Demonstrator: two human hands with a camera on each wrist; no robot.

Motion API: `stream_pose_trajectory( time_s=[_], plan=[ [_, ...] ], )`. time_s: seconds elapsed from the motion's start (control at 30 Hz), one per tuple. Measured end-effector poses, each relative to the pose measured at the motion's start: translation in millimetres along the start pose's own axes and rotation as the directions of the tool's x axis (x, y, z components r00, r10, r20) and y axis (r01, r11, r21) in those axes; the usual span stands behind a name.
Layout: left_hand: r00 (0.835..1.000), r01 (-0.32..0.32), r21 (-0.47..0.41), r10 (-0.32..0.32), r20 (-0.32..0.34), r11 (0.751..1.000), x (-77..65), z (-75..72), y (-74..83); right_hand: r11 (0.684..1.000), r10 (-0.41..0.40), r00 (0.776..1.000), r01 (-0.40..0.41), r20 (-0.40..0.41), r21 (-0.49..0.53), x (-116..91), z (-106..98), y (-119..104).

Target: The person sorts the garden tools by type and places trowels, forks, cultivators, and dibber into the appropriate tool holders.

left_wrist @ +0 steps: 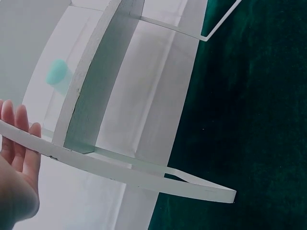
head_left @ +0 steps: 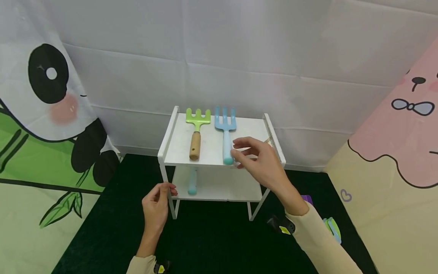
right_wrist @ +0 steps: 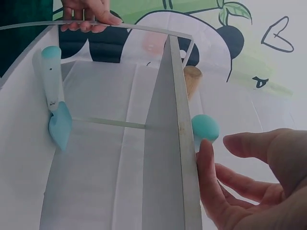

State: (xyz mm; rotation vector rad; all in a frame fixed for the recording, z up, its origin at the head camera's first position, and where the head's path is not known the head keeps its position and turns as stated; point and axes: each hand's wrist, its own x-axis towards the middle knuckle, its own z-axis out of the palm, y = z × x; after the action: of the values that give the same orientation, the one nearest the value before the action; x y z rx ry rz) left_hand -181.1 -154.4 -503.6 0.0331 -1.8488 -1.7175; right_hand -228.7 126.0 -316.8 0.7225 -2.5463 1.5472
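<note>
My right hand point(head_left: 258, 161) is beside the light blue garden fork point(head_left: 225, 127) on the white shelf's point(head_left: 174, 152) upper board. Thumb and fingers are spread, close to the handle's rounded end point(right_wrist: 205, 127). To the left lies a green garden fork point(head_left: 198, 118) with a wooden handle. My left hand point(head_left: 156, 205) holds the shelf's left front leg point(left_wrist: 110, 175), its fingers bent around the bar. On the lower board lies a small blue trowel point(right_wrist: 60, 125); from the head only its handle point(head_left: 192, 182) shows, the upper board hiding the blade.
A white cloth wall point(head_left: 222, 87) stands right behind the shelf, with printed cartoon cloths at both sides. Dark green carpet point(head_left: 212, 239) covers the floor. At the right on it lie a purple thing point(head_left: 307, 198) and a green and blue thing point(head_left: 333, 229), partly behind my right sleeve.
</note>
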Motion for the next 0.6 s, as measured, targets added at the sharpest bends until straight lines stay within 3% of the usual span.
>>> stream_pose_trajectory(
  time_s=[0.4, 0.6],
  plan=[
    [1.000, -0.010, 0.002, 0.010, -0.002, 1.000, 0.7, 0.8, 0.2, 0.999, -0.020, 1.000, 0.021, -0.014, 0.028, -23.0, -3.1, 4.0],
    [1.000, -0.013, 0.005, 0.013, -0.001, 1.000, 0.2, 0.3, 0.8, 0.997, -0.072, 0.997, 0.072, -0.014, 0.002, -34.3, -6.9, 12.2]
  ],
)
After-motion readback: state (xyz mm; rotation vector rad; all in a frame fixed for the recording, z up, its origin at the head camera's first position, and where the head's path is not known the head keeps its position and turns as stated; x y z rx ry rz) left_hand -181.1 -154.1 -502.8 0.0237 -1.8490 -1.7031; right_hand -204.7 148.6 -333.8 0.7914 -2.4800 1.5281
